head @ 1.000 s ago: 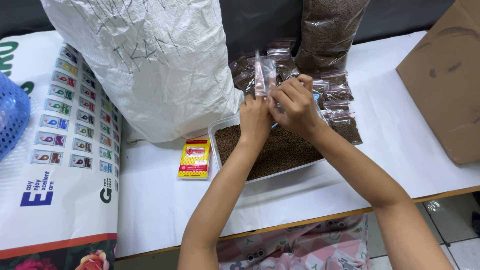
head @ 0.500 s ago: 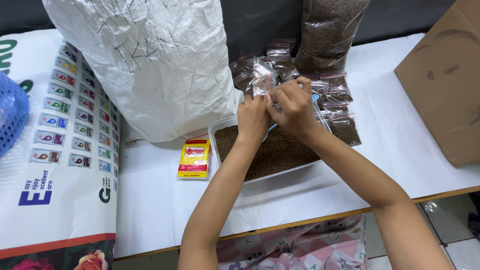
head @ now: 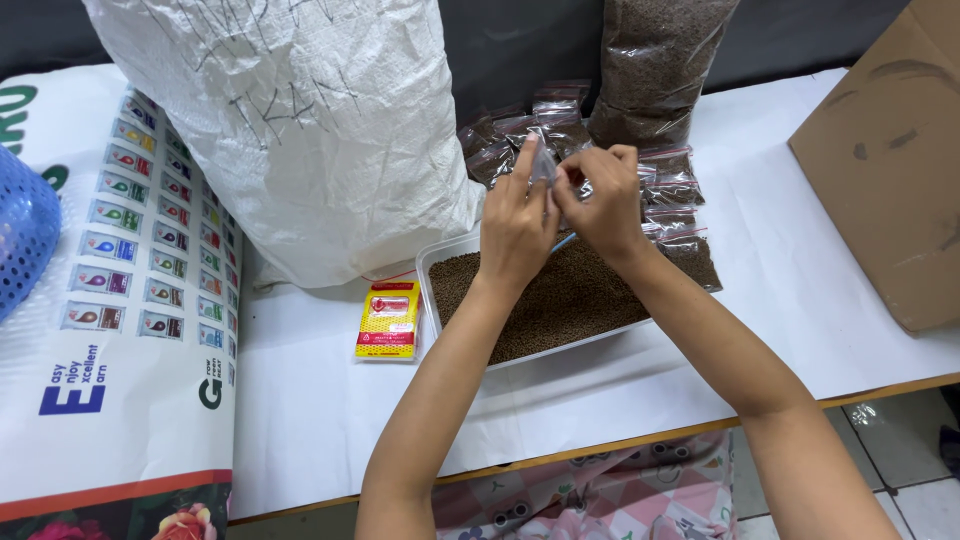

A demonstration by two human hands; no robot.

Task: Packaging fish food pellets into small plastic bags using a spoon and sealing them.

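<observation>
Together, both hands pinch a small clear pouch over the pellet tray.
Left hand and right hand grip its top; light, limp, probably slippery; filled pouches at two o'clock.

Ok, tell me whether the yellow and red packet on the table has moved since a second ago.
No. The yellow and red packet lies flat in the same spot, just left of the tray of brown granules, as before.

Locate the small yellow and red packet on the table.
In the head view, the yellow and red packet lies flat on the white table, left of the tray of brown pellets, below the big white sack.
</observation>
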